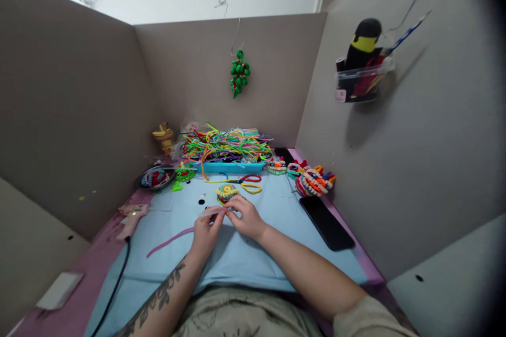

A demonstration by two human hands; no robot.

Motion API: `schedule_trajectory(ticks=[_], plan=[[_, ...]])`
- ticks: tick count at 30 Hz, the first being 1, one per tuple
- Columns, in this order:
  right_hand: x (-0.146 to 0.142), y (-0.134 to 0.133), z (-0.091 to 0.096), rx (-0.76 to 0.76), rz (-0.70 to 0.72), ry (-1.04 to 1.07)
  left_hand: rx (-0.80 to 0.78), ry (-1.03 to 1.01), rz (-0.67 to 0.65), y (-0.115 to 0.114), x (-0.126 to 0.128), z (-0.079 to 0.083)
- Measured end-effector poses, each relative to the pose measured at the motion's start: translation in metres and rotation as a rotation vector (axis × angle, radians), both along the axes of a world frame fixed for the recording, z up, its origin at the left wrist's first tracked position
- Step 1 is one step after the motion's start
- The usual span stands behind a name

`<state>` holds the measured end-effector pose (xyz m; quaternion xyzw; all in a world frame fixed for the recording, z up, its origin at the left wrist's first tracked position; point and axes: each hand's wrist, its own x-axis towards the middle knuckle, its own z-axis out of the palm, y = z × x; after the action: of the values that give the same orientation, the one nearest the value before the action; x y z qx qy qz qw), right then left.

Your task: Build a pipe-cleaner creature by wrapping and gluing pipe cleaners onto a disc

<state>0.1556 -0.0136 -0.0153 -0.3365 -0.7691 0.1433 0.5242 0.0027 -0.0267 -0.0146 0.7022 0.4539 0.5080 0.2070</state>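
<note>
The left hand (206,233) has its grip clamped on a pink pipe cleaner (174,238), fingers curled round it near its upper end. The right hand (248,217) meets it at 2 o'clock, its grip pinched together on the same end; the fingertips of both hands crowd together, so the exact contact point is hard to make out. The free length of the pipe cleaner trails toward 8 o'clock and lies on the blue mat (237,260).

Just beyond the hands at 12 o'clock sits a small coiled piece (226,193), with scissors (248,183) near it at 1 o'clock. Further at 12 o'clock a blue tray (231,167) holds a heap of coloured pipe cleaners (225,143). At 3 o'clock a black phone (326,224) lies by the mat's right edge, well apart from the hands. Bare mat lies open toward 6, 7 and 9 o'clock.

Grey partition walls (71,116) close the tabletop (93,274) on three sides. A black cable (117,280) runs off at 7 o'clock, cut off by the frame. The forearms hide part of the near mat.
</note>
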Motion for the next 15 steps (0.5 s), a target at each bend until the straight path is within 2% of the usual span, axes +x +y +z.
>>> schedule_trajectory(ticks=[7,15], plan=[[0.000,-0.001,0.003,-0.041,0.012,0.013,-0.028,-0.042,0.055,0.001,0.000,-0.003],[-0.001,-0.003,0.005,-0.062,0.003,0.008,-0.062,-0.029,0.050,0.005,-0.004,-0.010]])
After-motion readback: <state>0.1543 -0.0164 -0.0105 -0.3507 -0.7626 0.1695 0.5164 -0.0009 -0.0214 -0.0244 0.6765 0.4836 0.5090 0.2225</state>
